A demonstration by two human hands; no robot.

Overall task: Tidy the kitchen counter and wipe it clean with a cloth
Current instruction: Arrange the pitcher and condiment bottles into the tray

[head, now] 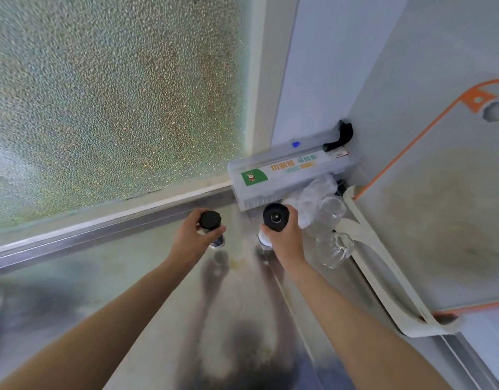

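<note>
My left hand point(192, 235) is closed around a small bottle with a black cap point(210, 220), held upright just above the steel counter point(147, 305). Gripped in my right hand point(284, 235) is a wider jar with a black lid point(275, 217) and a white body, also upright. Both sit near the back of the counter, below the frosted window point(107, 102). No cloth is in view.
A grey cling-film cutter box point(287, 173) lies in the back right corner. Crumpled clear plastic point(315, 195) and clear glass jars point(332, 246) stand beside my right hand. A large cutting board with an orange rim point(439, 220) leans on the right wall.
</note>
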